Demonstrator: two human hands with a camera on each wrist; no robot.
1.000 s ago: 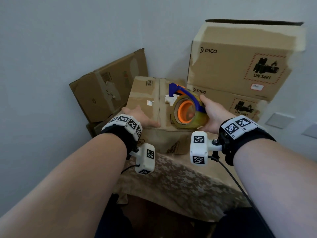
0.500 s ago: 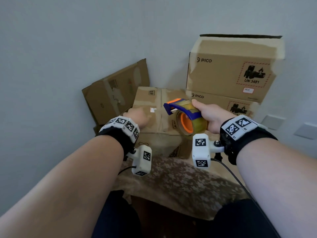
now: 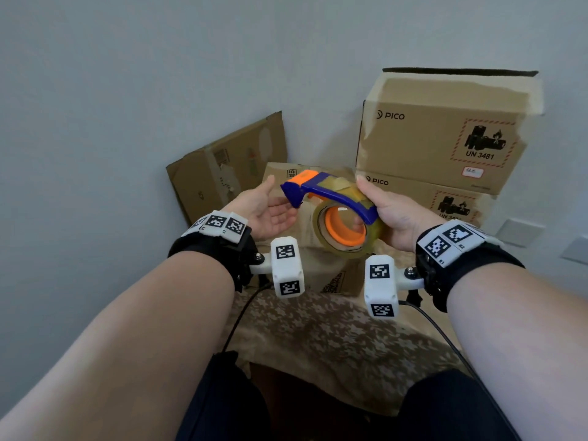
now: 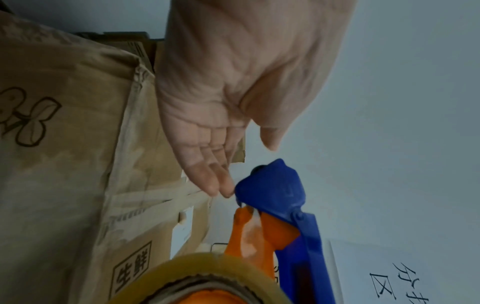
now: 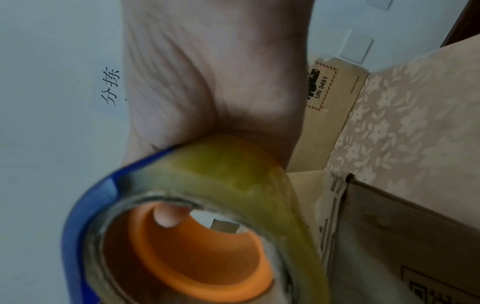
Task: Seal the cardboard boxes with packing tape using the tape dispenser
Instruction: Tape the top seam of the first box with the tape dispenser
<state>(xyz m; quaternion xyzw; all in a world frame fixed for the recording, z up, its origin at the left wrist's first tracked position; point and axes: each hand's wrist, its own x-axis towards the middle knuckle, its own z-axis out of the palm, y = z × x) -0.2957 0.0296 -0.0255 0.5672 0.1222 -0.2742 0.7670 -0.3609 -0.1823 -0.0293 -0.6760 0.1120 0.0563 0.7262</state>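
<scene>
Floral beige tablecloth (image 3: 334, 338), grey wall (image 3: 127, 90), stacked brown cardboard boxes (image 3: 445, 135); blue-orange tape dispenser (image 3: 337, 205) gripped in right hand (image 3: 397, 214), left hand (image 3: 267, 211) spread, fingertips (image 4: 210, 185) at nose

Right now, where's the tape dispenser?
Head view, centre: the tape dispenser is held up in the right hand above the middle box, the open left hand beside its blue nose.

Your right hand (image 3: 393, 214) holds the dispenser (image 3: 334, 194): blue frame, orange nose tab and orange core, roll of yellowish clear tape (image 3: 346, 232). Beyond your left hand (image 3: 265, 210), boxes (image 3: 222, 167) in plain brown card with black print. Beyond your right, PICO boxes (image 3: 439, 135): brown, black lettering, red-dashed border round a black battery mark. Beneath your wrists, cloth (image 3: 334, 338): tan with pale flowers. Your wrist bands (image 3: 451, 243): black, with white blocks of black square code. Wall (image 3: 159, 74): pale grey-blue.
</scene>
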